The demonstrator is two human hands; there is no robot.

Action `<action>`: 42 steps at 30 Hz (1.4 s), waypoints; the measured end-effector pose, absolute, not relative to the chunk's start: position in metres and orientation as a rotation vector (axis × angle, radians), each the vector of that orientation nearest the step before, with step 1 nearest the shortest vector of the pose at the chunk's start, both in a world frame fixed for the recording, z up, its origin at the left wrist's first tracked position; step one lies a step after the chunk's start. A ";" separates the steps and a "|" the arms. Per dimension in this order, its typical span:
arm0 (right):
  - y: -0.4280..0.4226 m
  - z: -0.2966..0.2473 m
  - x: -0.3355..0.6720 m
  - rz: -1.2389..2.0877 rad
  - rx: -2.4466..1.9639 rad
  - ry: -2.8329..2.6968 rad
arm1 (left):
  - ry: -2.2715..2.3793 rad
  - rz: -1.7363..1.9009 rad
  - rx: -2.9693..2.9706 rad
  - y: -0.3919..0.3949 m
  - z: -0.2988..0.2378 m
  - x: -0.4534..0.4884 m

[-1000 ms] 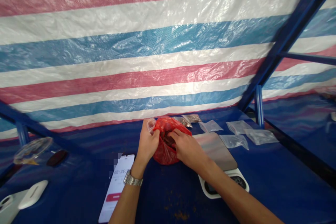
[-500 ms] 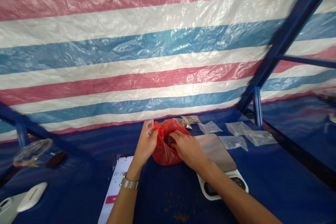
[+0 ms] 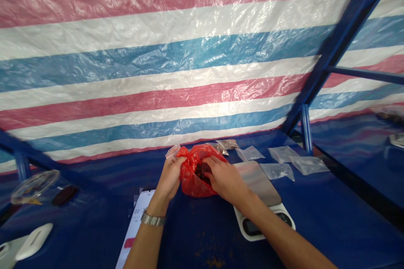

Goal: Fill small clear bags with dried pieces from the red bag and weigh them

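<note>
A red plastic bag stands on the blue table with its mouth open, and dark loose pieces show inside. My left hand is closed on the gathered left rim of this bag. A small clear zip bag sticks up from the same grip. My right hand reaches into the mouth from the right, fingers bent together at the dark pieces; what they pinch, if anything, is hidden. Under my right forearm lies a kitchen scale with a metal plate, its white front partly covered.
Several clear zip bags lie right of the scale, with filled small bags behind. A phone showing a timer lies beside my left wrist. At far left are a clear plastic tub and a white case. Brown crumbs dot the front.
My left hand has drawn the red bag's rim slightly left, and more of the dark contents shows. My right hand stays in the bag's mouth. The view has shifted a little.
</note>
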State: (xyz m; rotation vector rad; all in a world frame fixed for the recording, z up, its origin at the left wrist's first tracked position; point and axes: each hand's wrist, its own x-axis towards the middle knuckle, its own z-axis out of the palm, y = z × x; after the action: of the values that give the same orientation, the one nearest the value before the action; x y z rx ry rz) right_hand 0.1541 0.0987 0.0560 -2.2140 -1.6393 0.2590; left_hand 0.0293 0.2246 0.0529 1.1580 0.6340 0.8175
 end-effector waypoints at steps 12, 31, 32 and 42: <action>0.097 0.058 0.162 0.322 -1.995 -1.443 | 0.741 1.124 1.781 0.238 0.039 0.027; 0.097 0.056 0.160 -0.028 -1.431 -1.642 | 0.578 0.910 2.287 0.215 0.036 0.033; 0.097 0.056 0.160 -0.033 -1.410 -1.662 | 0.564 0.904 2.270 0.216 0.037 0.033; 0.099 0.048 0.167 -0.020 -1.437 -1.639 | 0.562 0.897 2.225 0.219 0.037 0.033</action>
State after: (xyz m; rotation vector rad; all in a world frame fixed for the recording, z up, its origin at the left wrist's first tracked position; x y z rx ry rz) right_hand 0.1671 0.0993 0.0479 -1.4368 -1.6395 -0.0204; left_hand 0.0326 0.2186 0.0374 2.2250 0.5620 0.8972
